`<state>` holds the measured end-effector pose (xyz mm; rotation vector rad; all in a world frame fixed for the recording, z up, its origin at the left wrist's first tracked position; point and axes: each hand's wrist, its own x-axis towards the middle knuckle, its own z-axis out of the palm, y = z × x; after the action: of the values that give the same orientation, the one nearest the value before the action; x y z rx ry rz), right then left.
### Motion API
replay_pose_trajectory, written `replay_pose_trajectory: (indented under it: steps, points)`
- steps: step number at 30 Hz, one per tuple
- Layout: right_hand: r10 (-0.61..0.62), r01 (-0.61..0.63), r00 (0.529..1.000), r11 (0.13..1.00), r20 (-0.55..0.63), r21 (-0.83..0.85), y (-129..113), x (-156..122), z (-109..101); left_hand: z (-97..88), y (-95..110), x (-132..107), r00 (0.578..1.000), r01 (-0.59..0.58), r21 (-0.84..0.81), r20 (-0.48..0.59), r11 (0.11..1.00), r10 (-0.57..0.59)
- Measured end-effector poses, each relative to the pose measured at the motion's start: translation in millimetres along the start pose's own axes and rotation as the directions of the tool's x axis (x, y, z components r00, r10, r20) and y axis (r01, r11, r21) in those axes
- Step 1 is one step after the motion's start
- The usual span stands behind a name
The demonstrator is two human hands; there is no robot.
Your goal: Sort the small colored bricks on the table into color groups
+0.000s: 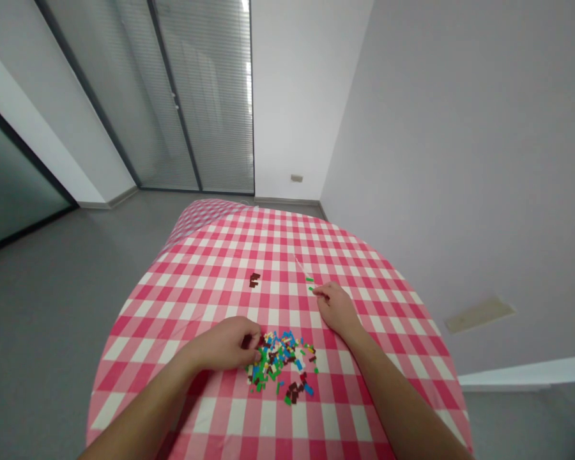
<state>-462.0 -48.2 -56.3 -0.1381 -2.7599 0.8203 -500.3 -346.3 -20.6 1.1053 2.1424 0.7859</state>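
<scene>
A pile of several small toy bricks [280,360] in green, blue, brown, white and red lies on a table under a red and white checked cloth [211,268]. My left hand [227,344] rests at the pile's left edge, fingers curled and pinched on a small brown brick. My right hand [334,305] reaches farther out, fingertips pinched at a small green brick [312,290]. Another green brick [309,279] lies just beyond it. A small group of brown bricks [254,280] sits apart, toward the table's middle.
The table's far end drops toward a grey floor [52,275]. Glass doors with blinds [191,96] stand at the back left. A white wall [460,160] runs close along the table's right side.
</scene>
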Motion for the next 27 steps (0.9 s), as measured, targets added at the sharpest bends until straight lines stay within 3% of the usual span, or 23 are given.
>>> replay_pose_trajectory:
  steps: [27]
  points:
    - [0.061,-0.057,0.998,0.991,0.026,-0.119,-6.9,4.6,-1.0,-0.8,2.9,-0.1,1.000,-0.016,0.015,-0.005,1.000,0.016]
